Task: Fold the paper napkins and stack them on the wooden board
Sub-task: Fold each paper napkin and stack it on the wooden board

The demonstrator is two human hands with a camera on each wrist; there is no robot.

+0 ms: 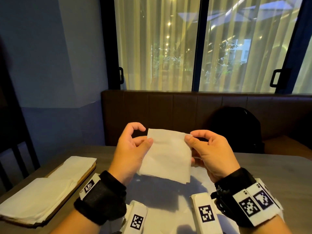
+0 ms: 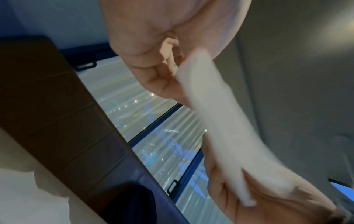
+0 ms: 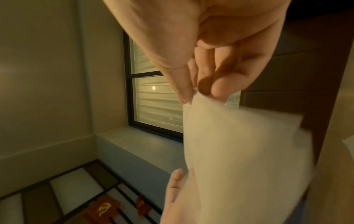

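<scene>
- While both hands pinch it, one white napkin (image 1: 166, 154) hangs limp above the tabletop (image 1: 263, 168).
- Left hand (image 1: 130, 153) grip pinches its left edge; right hand (image 1: 210, 152) its right corner.
- One wooden board (image 1: 84, 176), left of it, carries a napkin stack (image 1: 43, 191).

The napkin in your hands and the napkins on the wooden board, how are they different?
The held napkin hangs in the air above the table, while the stacked napkins lie flat on the wooden board. The held napkin is pinched at its top corners by the left hand and right hand; nothing touches the stacked napkins. The held one looks single; the others form a pile. Both are white paper.
</scene>
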